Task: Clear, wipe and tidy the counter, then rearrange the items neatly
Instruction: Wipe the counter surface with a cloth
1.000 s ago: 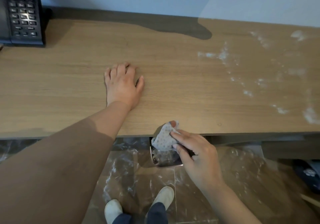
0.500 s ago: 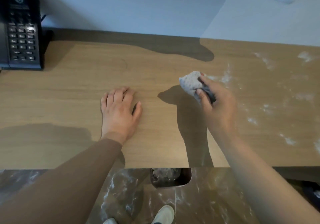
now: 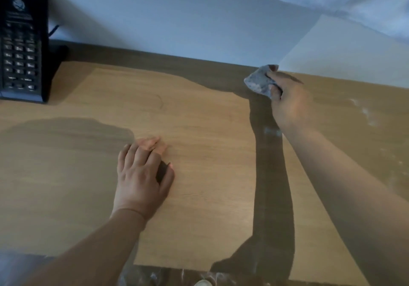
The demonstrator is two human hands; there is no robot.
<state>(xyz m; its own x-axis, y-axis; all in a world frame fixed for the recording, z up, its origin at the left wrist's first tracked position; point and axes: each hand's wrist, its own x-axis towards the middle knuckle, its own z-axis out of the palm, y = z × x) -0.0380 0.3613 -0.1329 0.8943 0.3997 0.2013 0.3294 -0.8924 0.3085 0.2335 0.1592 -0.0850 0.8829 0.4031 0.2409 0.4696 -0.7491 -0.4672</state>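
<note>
Wood-grain laminate covers the counter (image 3: 199,131), which runs along a pale wall (image 3: 177,20). A black desk telephone (image 3: 21,44) stands at the far left of it, close against that wall. Well to the right of the telephone, at the back edge where wood meets wall, the right hand (image 3: 290,102) grips a crumpled grey speckled cloth (image 3: 257,82), with fingers and thumb curled round the wad. The cloth sits low at the surface, though how hard it bears on the wood cannot be told. The left hand (image 3: 141,175) lies palm down, to the right of the telephone and much nearer the front edge. Its fingers are straight and close together, its thumb is spread, and it holds nothing. Farther from the telephone than the cloth, white powdery smears (image 3: 367,115) mark the wood, and a smaller pale patch (image 3: 272,131) shows just beside the right wrist. The right forearm reaches across the counter and throws a dark shadow band (image 3: 272,197) from the front edge up to the cloth, which dims that patch. Below the front edge lie clear plastic sheeting (image 3: 166,277) and the tip of a pale shoe (image 3: 202,283).
</note>
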